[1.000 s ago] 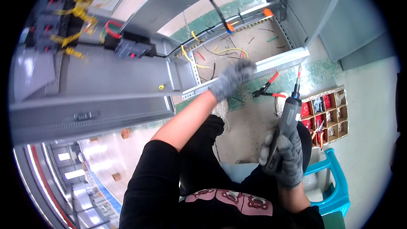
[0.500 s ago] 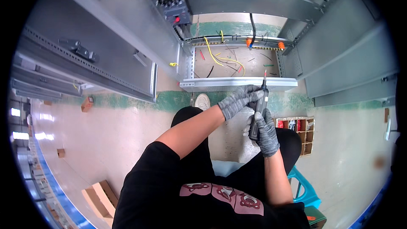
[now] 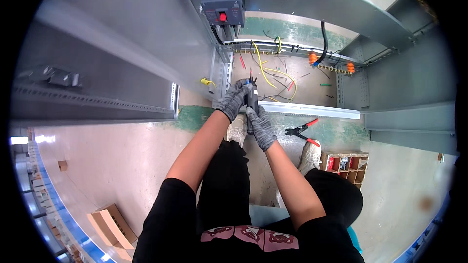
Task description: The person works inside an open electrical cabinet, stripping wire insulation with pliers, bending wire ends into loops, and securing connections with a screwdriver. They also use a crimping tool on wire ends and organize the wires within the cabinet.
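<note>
Both my hands wear grey knit gloves and hold one slim black cordless screwdriver (image 3: 252, 98), its thin bit pointing away from me over the cabinet's front rail. Around the tool's front part close the fingers of my left hand (image 3: 234, 100). My right hand (image 3: 263, 128) wraps the rear grip, nearer to me. Just beyond the bit, a yellow wire (image 3: 263, 69) curves down from the busbar area into the cabinet base (image 3: 312, 87). Whether the bit's tip touches anything cannot be made out.
Wire scraps lie on the cabinet floor. A breaker with a red switch (image 3: 223, 17) is at upper left; orange insulators (image 3: 313, 58) sit on the rear rail. Red-handled crimping pliers (image 3: 302, 132) and a compartment box (image 3: 345, 162) lie at right. An open carton (image 3: 113, 228) is at lower left.
My hands and the screwdriver have shifted left and closer to the cabinet's left post. The view has moved too, and the crimping pliers on the floor now show.
</note>
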Tool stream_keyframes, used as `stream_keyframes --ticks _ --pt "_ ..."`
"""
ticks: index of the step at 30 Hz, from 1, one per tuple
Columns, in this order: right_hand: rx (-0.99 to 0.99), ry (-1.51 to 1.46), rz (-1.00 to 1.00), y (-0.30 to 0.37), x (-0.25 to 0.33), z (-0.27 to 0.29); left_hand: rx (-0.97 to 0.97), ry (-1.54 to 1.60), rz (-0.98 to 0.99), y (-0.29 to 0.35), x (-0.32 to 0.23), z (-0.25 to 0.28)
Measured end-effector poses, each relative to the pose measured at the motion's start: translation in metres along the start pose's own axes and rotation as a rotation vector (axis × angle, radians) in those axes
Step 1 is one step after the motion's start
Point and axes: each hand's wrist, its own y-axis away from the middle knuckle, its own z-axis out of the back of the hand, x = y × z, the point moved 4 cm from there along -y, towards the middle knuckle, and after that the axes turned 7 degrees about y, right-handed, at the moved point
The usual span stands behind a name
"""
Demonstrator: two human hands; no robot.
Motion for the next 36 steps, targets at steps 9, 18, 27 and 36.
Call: stream_keyframes --ticks 9,18,27,36 --pt "0.018 -0.024 0.026 -0.105 -0.039 0.018 -0.077 -0.056 -0.085 -0.079 0.023 0.016" --pt "0.037 -0.025 0.040 -0.118 -0.040 0.023 -0.117 -0.028 -0.094 -0.089 0.028 0.018" --pt "0.016 0.030 0.044 -0.117 -0.037 0.025 -0.108 0.013 -0.121 -0.094 0.035 0.022" --pt "0.050 0.017 0.058 -0.114 -0.037 0.023 -0.095 0.054 -0.135 -0.087 0.033 0.022"
